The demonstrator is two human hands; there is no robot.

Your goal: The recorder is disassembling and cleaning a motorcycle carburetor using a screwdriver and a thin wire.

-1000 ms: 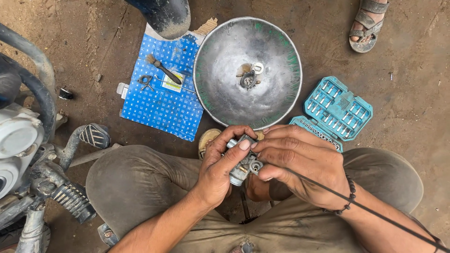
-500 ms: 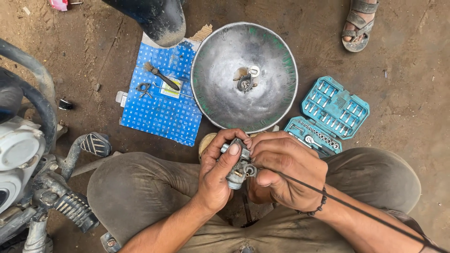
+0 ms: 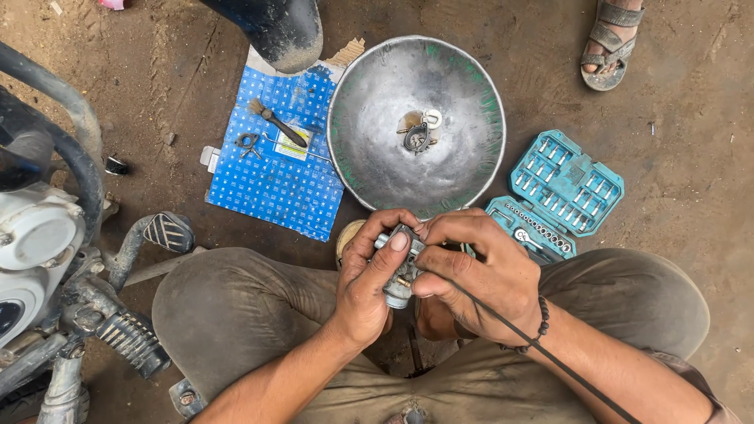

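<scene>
My left hand (image 3: 367, 276) grips a small grey metal engine part (image 3: 399, 276), a carburettor by its shape, in front of my knees. My right hand (image 3: 479, 275) presses on its top with the fingertips; whatever it holds is hidden. A thin black cord (image 3: 550, 357) runs from the hands across my right forearm. Just beyond them stands a large dented metal bowl (image 3: 369, 149) with a few small metal pieces (image 3: 418, 135) in its bottom.
A blue sheet (image 3: 271, 180) left of the bowl carries a small brush (image 3: 271, 119) and a clip. An open teal socket set (image 3: 556, 192) lies at the right. A motorcycle engine and footpeg (image 3: 161, 233) fill the left. Another person's sandalled foot (image 3: 609, 43) and a dark boot (image 3: 275, 27) are at top.
My hands with the part have drawn slightly left and closer together, and the view has shifted a little. The bowl, sheet and socket set have stayed in place.
</scene>
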